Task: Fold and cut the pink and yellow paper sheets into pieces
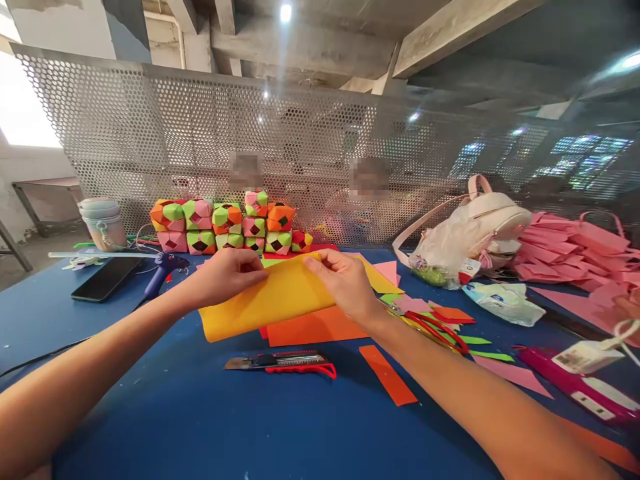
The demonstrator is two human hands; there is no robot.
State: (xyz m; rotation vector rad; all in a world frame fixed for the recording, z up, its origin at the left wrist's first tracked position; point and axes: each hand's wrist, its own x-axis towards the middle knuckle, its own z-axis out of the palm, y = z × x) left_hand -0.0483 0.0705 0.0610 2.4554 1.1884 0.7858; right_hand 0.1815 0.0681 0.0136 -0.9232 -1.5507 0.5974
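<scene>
A yellow sheet of paper [270,297] is held up in both hands above the blue table, its near edge curling. My left hand [234,275] pinches its upper left part. The thumb and fingers of my right hand [345,277] are closed on its upper right part. Beneath the sheet lies orange paper [315,328]. Closer to me rests a utility knife [290,362] with a red and black handle, blade pointing left. An orange paper strip [387,375] lies to the right of it. Red-handled scissors [435,330] lie beyond my right forearm among paper scraps.
Folded paper balls [227,223] are stacked at the back, before a perforated metal screen [320,120]. At left are a glue gun [161,273], a phone [107,279] and a cup [103,223]. At right are a backpack [475,223], pink paper pieces [575,247] and a power strip [580,387].
</scene>
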